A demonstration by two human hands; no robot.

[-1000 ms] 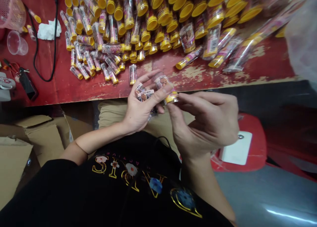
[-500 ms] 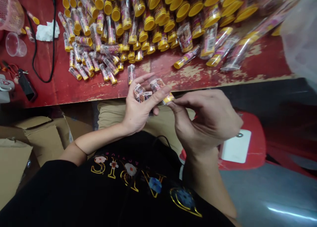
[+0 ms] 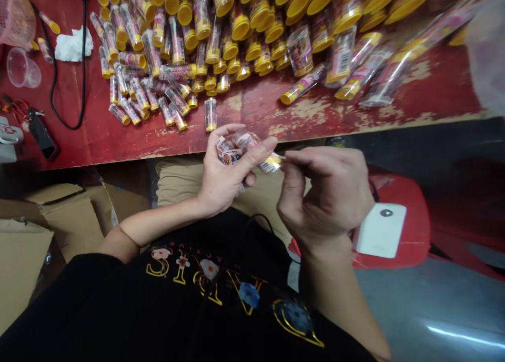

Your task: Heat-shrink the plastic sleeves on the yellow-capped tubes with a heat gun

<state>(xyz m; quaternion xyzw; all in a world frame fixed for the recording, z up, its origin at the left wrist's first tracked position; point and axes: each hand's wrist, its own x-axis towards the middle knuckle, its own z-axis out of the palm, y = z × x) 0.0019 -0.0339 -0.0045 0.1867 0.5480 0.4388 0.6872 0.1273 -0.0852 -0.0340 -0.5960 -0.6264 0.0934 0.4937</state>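
Note:
My left hand is closed around a clear tube with a yellow cap, its thumb lying across the tube's printed side. Folded printed pieces show in the same palm, behind the thumb; how many there are I cannot tell. At the tube's capped end, my right hand pinches with thumb and forefinger, seemingly on the edge of the clear wrapping. Its other fingers are curled in. Just beyond my left hand, a small capped tube stands apart on the red table.
Many yellow-capped tubes crowd the red table. At left lie a black cable, crumpled tissue, a clear cup and a pink basket. A white device rests on a red stool; cardboard boxes stand lower left.
My right hand has drawn slightly away from the tube's capped end, still pinching. The tube has tilted a little in my left hand, showing a barcode near the cap.

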